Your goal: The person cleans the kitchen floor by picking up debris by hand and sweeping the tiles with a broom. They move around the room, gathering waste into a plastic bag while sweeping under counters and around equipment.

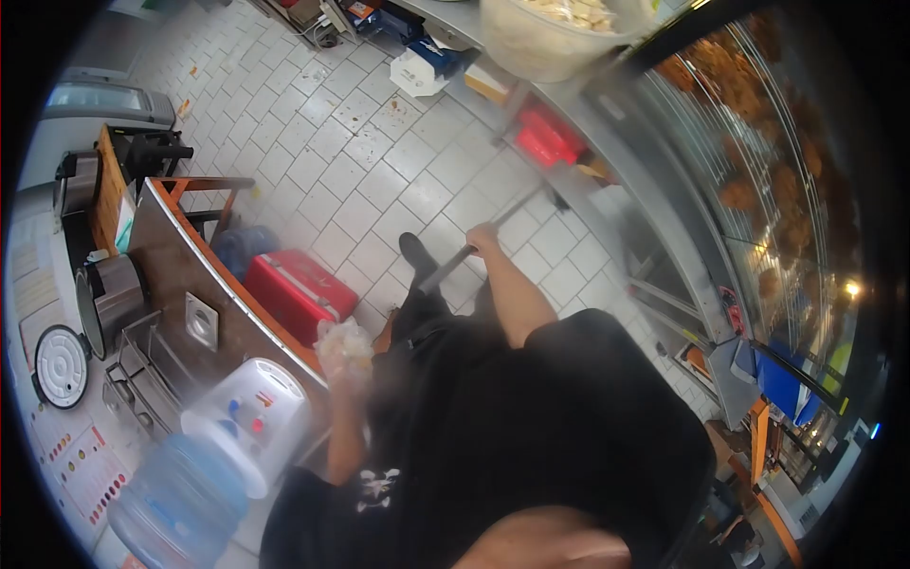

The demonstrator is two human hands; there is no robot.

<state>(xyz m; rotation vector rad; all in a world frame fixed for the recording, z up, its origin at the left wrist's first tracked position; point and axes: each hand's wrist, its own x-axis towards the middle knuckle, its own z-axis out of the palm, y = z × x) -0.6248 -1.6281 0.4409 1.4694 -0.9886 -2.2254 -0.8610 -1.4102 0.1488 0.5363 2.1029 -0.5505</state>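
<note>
My right hand (pixel 482 239) is wrapped round a long grey pole (pixel 517 207), like a broom or mop handle, held slanting over the tiles. Its far end runs toward the foot of the counter at the right, where a small dark piece shows. My left hand (pixel 347 372) is low at my left side, by the edge of the brown cabinet. Crumpled clear plastic (pixel 343 343) bunches about its fingers; I cannot tell whether this is a loose glove or a bag.
Beside the brown cabinet (pixel 171 256) sits a red case (pixel 301 296). A water dispenser (pixel 256 417) with a blue bottle (pixel 180 503) stands close at my left. A glass display case (pixel 739 180) lines the right, near a plastic tub (pixel 559 47). Debris dots the tiled floor (pixel 322 142).
</note>
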